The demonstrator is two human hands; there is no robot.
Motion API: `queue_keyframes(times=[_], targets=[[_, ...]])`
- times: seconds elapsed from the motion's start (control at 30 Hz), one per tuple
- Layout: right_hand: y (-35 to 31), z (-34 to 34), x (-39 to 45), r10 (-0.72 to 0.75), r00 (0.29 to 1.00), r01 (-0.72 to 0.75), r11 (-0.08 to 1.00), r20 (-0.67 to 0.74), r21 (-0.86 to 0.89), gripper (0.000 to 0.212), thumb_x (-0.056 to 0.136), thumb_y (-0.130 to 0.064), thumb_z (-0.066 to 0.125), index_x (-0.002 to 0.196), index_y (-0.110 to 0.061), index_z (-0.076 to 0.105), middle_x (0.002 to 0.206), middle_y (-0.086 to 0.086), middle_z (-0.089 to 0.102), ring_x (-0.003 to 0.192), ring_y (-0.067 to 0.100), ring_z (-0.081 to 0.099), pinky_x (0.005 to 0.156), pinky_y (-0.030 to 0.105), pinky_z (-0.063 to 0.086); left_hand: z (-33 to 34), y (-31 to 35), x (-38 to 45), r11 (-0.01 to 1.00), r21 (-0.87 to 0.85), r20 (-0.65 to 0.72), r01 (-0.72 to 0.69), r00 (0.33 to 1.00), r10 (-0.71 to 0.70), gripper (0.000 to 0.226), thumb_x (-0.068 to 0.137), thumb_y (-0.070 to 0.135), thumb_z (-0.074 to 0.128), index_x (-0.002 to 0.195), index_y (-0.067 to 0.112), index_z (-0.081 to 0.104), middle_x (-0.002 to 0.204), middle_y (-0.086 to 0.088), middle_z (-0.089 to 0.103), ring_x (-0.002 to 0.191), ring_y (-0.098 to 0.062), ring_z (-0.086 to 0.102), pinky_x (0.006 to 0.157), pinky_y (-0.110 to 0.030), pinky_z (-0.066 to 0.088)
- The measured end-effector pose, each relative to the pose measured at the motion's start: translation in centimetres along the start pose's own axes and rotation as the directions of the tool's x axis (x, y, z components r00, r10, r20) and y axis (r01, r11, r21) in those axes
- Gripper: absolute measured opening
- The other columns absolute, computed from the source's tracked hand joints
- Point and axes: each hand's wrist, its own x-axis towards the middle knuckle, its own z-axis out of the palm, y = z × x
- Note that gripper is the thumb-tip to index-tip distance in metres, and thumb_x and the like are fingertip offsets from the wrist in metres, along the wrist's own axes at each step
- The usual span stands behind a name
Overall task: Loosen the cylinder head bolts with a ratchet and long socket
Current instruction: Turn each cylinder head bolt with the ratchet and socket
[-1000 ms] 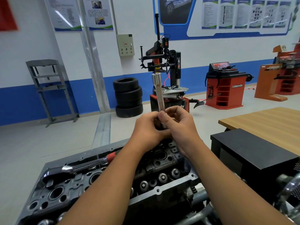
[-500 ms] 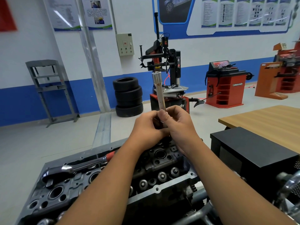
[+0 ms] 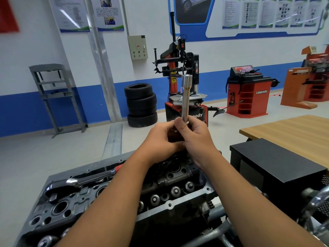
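Preparation stage, judged from the layout: the long socket is held upright above the cylinder head, its lower end enclosed by both hands, while the ratchet lies unused on the head at about 8 o'clock from the hands. No bolt is yet engaged. The fingers of the left hand are curled around the hidden lower end, and those of the right hand are pinched on the shaft just above (what exactly is being fitted or turned between the palms cannot be told). The next move is judged to call for the socket to be joined to the ratchet drive, then lowered squarely into a bolt well. The socket is seen as a slim, polished steel tube with a wider, fluted collar at its 12 o'clock end; the ratchet is chromed with a red grip band.
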Motion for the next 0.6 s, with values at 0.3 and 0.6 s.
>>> queue_keyframes(times=[0.3, 0.6], targets=[[0.27, -0.02, 0.24, -0.004, 0.998, 0.003, 1.000, -0.056, -0.021, 0.022, 0.082, -0.060, 0.069, 0.081, -0.039, 0.072, 0.084, -0.007, 0.074, 0.087, 0.016, 0.073, 0.085, 0.042, 0.061, 0.44, 0.21, 0.09, 0.995, 0.075, -0.133, 0.065, 0.990, -0.054, 0.031, 0.081, 0.010, 0.088, 0.107, 0.020, 0.075, 0.097, 0.001, 0.080, 0.095, -0.017, 0.077, 0.089, -0.042, 0.063], [0.17, -0.13, 0.15, -0.015, 0.998, 0.015, 1.000, -0.062, -0.003, 0.025, 0.078, -0.062, 0.078, 0.084, -0.039, 0.069, 0.091, -0.002, 0.076, 0.087, 0.015, 0.074, 0.078, 0.034, 0.061, 0.53, 0.38, 0.13, 0.989, 0.115, -0.191, 0.094, 0.979, -0.071, 0.030, 0.078, 0.017, 0.092, 0.104, 0.017, 0.077, 0.093, -0.003, 0.079, 0.089, -0.022, 0.076, 0.085, -0.045, 0.063]])
